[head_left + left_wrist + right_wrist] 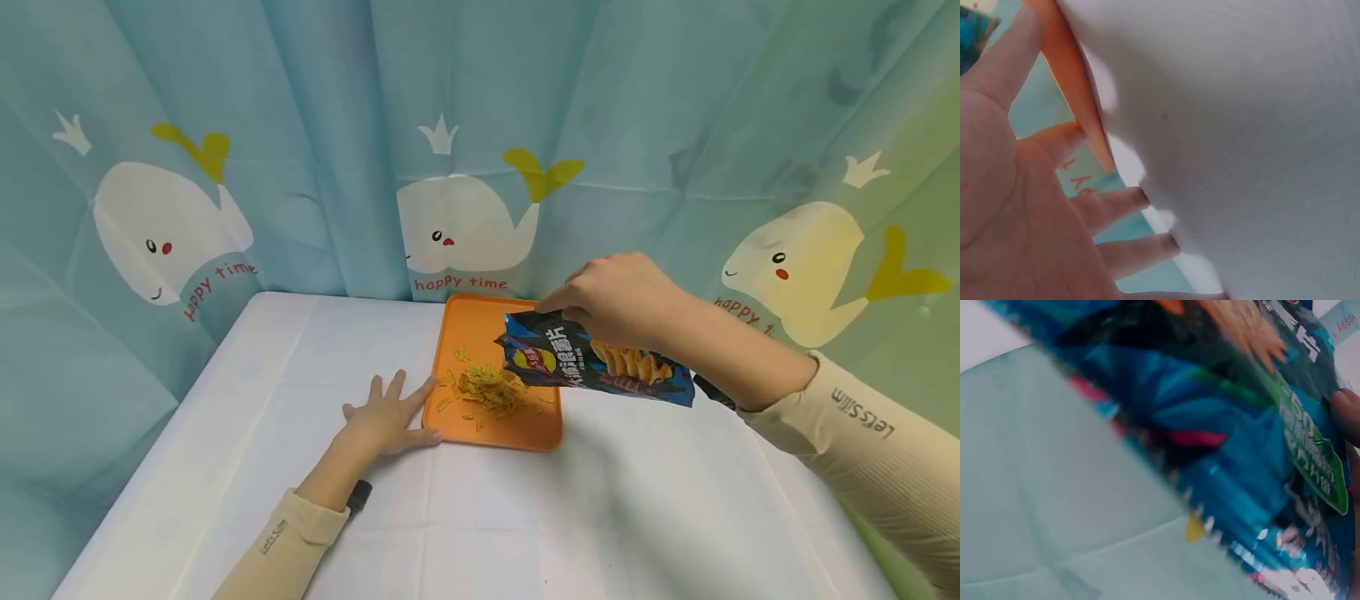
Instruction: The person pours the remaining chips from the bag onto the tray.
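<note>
An orange tray point(525, 432) lies on the white table, with a heap of yellow crinkled chips point(487, 387) in its middle and loose pieces around it. My left hand point(384, 423) rests at the tray's left side, fingers spread, thumb and index fingertip at its edge. In the left wrist view, the tray's side point(1075, 75) runs beside these fingers. My right hand point(618, 302) grips a dark blue chip bag point(573, 367) from above, holding it sideways over the tray's right side. The bag point(1229, 450) fills much of the right wrist view, a digit pressed on it.
A white cloth point(360, 542) covers the table. Behind it hangs a light blue curtain point(330, 100) printed with white whales, close to the table's back edge and the tray's far end. Dark bands sit at both wrists.
</note>
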`<state>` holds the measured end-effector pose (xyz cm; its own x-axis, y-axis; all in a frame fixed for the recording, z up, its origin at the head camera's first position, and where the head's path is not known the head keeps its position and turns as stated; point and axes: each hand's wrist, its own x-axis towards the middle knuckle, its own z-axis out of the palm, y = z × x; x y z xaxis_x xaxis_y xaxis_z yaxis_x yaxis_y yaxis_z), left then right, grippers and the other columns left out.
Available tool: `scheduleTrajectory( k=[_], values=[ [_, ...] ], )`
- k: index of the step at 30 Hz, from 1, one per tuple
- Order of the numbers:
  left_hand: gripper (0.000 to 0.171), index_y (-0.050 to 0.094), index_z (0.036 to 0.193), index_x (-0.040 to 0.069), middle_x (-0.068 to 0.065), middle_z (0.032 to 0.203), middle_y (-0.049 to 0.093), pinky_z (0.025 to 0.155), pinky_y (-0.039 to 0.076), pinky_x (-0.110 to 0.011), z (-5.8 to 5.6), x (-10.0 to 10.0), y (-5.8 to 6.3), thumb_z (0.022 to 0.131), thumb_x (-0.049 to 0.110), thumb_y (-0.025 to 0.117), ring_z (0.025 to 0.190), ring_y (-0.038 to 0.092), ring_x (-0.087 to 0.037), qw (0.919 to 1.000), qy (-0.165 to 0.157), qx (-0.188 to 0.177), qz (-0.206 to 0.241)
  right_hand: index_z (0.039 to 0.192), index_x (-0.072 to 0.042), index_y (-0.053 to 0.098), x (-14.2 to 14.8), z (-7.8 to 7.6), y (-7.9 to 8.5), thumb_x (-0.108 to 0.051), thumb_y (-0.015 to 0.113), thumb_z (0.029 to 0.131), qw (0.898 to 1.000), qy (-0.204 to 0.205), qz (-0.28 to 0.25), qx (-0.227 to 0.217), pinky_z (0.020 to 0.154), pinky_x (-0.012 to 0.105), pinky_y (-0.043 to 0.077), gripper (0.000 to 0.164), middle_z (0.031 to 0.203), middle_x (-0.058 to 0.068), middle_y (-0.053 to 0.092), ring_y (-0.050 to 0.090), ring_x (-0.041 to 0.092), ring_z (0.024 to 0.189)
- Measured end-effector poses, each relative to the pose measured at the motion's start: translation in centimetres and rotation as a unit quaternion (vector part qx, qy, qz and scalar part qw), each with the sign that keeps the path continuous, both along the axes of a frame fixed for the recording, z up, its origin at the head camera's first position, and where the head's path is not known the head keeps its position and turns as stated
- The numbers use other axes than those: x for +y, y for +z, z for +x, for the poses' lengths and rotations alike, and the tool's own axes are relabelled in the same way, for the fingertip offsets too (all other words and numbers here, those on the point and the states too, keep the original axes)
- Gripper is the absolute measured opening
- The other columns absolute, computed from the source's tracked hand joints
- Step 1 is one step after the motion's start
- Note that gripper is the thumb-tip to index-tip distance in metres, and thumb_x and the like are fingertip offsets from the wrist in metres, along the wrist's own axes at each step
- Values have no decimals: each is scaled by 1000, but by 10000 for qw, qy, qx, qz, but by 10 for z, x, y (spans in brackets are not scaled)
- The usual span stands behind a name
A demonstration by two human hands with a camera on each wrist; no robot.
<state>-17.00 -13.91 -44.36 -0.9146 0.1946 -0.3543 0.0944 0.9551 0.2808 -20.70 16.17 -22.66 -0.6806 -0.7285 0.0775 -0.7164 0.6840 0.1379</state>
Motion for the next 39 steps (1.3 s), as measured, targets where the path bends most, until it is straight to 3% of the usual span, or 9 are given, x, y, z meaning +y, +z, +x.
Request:
scheduleTrajectory(
  k=[29,34,39],
  values=[
    [91,21,160,35,-22,165,11,96,16,-88,0,0,1,85,66,65,147,5,-57,10000,36,-44,27,117,-30,76,3,2,-2,-12,69,93,10000,-42,-60,61,41,26,30,31,93,1,76,43,12,47],
    [91,21,160,34,-23,165,12,95,16,-88,0,0,-1,86,66,64,147,6,-57,10000,7,-22,21,122,-31,73,18,4,-4,-15,68,95,9980,-393,-487,86,41,27,29,33,100,-1,77,41,9,45],
    [91,21,160,35,-23,165,11,95,16,-88,0,1,-3,85,67,64,147,5,-57,10000,-17,-2,9,124,-28,72,48,7,-23,-12,69,94,9853,-447,-1642,162,44,27,30,34,84,-4,75,37,7,44]
  ],
)
